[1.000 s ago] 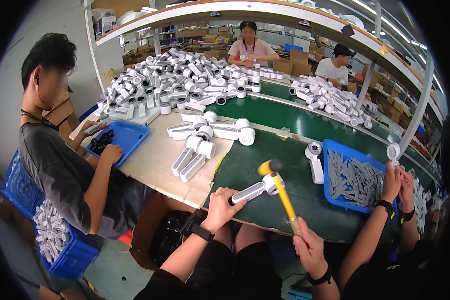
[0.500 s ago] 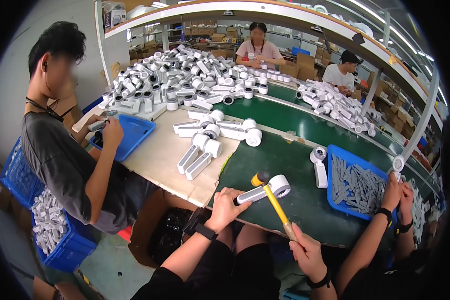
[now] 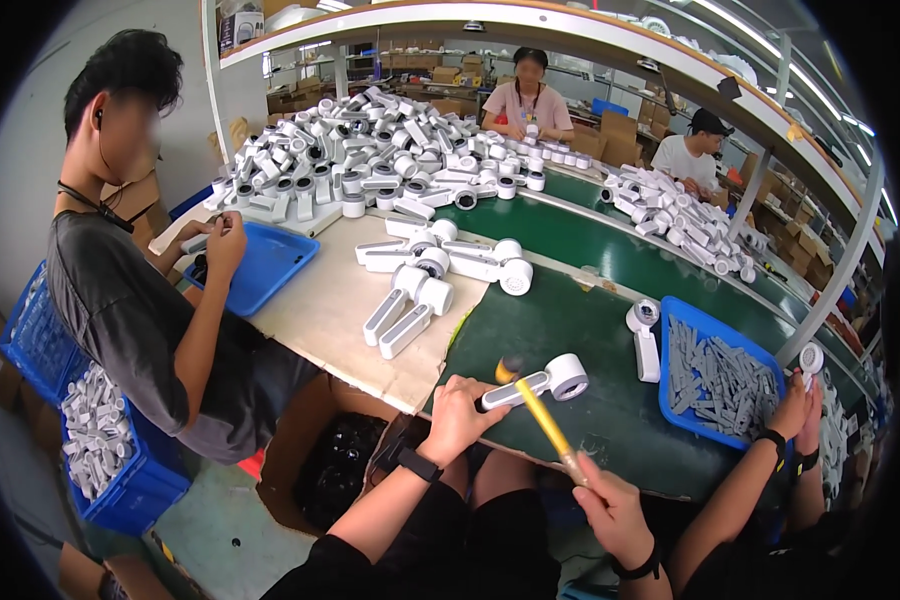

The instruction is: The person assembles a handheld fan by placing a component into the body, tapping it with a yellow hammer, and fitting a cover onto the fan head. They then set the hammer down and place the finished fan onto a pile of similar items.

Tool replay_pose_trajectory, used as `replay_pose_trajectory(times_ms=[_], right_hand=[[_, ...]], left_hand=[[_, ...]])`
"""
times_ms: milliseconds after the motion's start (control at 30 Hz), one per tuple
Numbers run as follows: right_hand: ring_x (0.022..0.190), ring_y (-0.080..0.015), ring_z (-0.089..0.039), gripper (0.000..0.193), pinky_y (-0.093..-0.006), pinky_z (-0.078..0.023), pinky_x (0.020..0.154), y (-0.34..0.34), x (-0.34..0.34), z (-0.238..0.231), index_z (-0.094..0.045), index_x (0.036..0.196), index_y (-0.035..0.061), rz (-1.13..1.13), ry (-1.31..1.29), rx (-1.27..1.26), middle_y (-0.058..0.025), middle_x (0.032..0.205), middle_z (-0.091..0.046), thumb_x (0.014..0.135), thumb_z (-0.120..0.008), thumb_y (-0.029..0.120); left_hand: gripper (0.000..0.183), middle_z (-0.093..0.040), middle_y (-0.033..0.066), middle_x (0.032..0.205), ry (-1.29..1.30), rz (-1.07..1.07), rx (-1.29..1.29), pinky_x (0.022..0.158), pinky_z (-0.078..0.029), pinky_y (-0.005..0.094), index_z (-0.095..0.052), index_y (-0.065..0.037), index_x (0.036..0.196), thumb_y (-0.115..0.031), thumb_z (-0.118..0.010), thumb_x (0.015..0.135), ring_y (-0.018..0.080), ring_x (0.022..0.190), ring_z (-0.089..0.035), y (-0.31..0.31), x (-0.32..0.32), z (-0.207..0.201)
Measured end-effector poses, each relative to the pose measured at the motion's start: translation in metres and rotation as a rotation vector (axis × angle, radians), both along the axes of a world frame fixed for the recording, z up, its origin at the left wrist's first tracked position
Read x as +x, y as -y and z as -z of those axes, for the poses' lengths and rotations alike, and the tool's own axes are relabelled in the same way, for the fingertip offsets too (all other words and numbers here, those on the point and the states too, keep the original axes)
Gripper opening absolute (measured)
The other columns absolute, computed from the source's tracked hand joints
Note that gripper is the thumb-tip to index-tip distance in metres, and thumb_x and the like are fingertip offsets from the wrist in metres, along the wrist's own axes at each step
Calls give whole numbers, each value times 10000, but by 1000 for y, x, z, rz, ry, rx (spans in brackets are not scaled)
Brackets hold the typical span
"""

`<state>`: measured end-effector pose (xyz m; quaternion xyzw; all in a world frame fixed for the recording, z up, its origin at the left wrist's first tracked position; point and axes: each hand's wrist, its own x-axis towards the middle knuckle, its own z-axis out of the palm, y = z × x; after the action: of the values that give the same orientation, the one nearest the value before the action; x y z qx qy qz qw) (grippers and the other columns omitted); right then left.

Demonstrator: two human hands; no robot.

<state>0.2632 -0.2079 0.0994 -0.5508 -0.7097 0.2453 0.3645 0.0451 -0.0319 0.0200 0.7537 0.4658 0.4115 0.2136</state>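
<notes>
My left hand (image 3: 460, 415) is closed round the handle end of a white and grey handheld fan body (image 3: 568, 376), which lies along the near edge of the green worktop with its round head pointing away to the right. In my right hand (image 3: 615, 510) is the wooden grip of a hammer (image 3: 544, 425) with a yellow shaft. Its black and yellow head, blurred, is over the fan's handle near my left fingers; whether it touches is unclear. A single white fan body (image 3: 646, 340) lies farther right, and several more (image 3: 410, 295) lie together on the beige board.
A blue tray (image 3: 670, 402) of grey strips stands at right, beside a co-worker's hands holding a fan body. At left, another person works over a blue tray (image 3: 305, 248). A large heap of fan bodies (image 3: 370, 150) lies behind. Below is a carton (image 3: 280, 468) of black parts.
The hammer head has shifted down and left along the fan's handle, toward my left hand. My left hand keeps its hold. The whole view has turned slightly.
</notes>
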Motion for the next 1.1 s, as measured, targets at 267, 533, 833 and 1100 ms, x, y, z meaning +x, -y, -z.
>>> replay_pose_trajectory(times_ms=[267,533,833,1100], right_hand=[[756,-291,-611,481,-329,-489,719,1,-4,-3,-511,1381,-3,-19,34,-28,-187,914,-623,913,-617,16],[701,-219,-571,481,-300,-465,678,1,-6,2,-520,1369,-19,-17,41,60,-142,828,-576,899,-620,3],[679,-199,-546,490,-289,-457,667,6,-4,15,-532,1361,-19,-4,-42,166,-122,803,-574,884,-640,2],[694,-272,-595,486,-322,-482,678,12,8,22,-535,1370,17,167,-69,65,-161,834,-604,895,-635,14]], left_hand=[[316,-695,82,872,-69,-41,-35,849,-440,397,-768,-95,957,-289,-820,713,286,923,-585,-5,0,6],[296,-684,64,838,42,-28,63,791,-429,395,-760,-72,898,-285,-818,701,270,893,-588,-6,2,7],[277,-686,57,858,31,-25,42,800,-410,381,-768,-94,914,-285,-817,719,252,911,-591,-4,2,5],[261,-681,51,843,35,6,27,827,-417,384,-779,-127,947,-269,-810,731,254,914,-591,-4,3,4]])
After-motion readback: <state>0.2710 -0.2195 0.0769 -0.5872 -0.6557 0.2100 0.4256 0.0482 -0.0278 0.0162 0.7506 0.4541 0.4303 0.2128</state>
